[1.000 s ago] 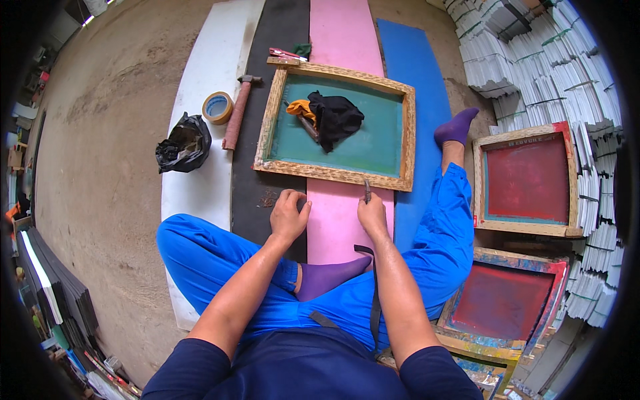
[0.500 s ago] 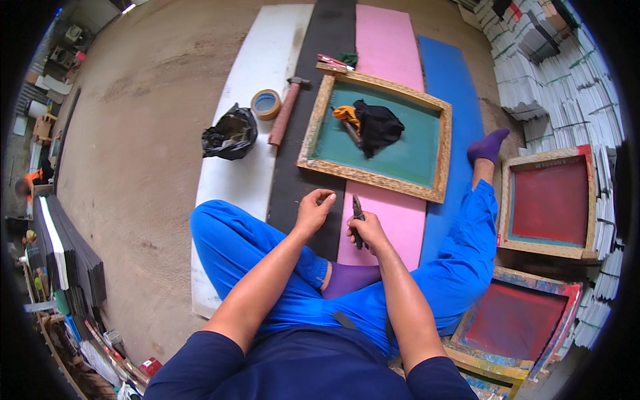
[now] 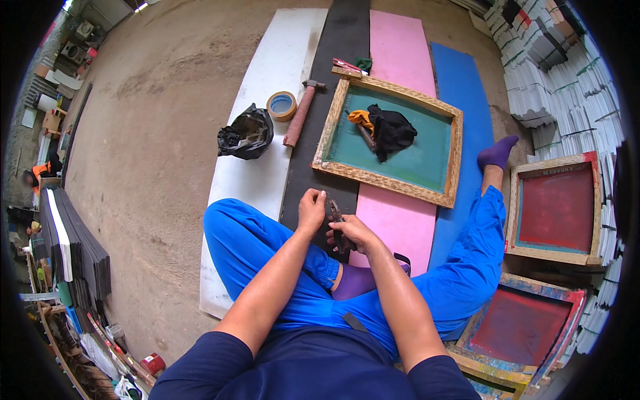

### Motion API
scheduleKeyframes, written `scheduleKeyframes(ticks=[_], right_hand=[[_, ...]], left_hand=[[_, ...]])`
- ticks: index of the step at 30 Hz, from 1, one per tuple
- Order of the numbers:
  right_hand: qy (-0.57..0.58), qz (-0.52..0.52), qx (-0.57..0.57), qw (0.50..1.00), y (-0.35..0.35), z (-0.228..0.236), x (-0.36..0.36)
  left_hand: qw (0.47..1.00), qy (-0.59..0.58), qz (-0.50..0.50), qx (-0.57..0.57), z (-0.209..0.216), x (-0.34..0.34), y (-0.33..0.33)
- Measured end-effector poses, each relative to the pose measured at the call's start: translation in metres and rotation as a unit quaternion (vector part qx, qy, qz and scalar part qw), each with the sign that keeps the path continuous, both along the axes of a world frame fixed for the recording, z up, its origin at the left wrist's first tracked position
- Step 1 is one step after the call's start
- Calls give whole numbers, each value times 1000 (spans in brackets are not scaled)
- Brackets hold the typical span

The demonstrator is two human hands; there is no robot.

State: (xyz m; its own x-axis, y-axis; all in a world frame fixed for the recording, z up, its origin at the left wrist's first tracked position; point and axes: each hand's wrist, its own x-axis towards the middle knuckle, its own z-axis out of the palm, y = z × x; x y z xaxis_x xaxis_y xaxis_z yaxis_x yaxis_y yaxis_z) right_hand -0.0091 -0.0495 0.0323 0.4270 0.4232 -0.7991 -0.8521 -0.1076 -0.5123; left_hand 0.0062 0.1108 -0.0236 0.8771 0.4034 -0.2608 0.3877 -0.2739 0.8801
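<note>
Fingers of both hands clamped on dark tool (image 3: 337, 223) | left hand (image 3: 311, 210) above right hand (image 3: 353, 233)

A person in blue trousers sits on the floor with both hands meeting above the lap. The left hand (image 3: 311, 208) and the right hand (image 3: 352, 233) together grip a small dark metal tool (image 3: 335, 220), possibly pliers, though it is too small to tell. Just ahead lies a wooden-framed printing screen with green mesh (image 3: 427, 163), carrying a black cloth (image 3: 392, 130). To its left rest a wooden-handled hammer (image 3: 299, 117), a roll of tape (image 3: 282, 105) and a black plastic bag (image 3: 247, 133).
</note>
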Motion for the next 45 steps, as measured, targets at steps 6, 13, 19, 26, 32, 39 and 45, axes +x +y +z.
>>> scheduleKeyframes(ticks=[6,13,19,26,32,39,45], right_hand=[[-25,-55,-25,998,-26,-11,-7],[-116,-126,-170,970,-114,-18,2],[-97,-154,-242,953,-168,-16,17],[-73,-129,-267,952,-176,-9,30],[-58,-84,-302,948,-179,-8,44],[-46,-65,-321,944,-176,6,49],[-118,-39,-410,904,-160,14,40]], left_hand=[[988,62,-1,142,27,-2,5],[979,-26,-111,171,40,-3,-29],[962,-55,-193,185,41,-8,-56],[961,-50,-201,185,42,-11,-58],[960,-70,-197,184,39,-11,-54],[966,-72,-191,160,35,-10,-56],[967,-68,-198,147,32,-9,-59]])
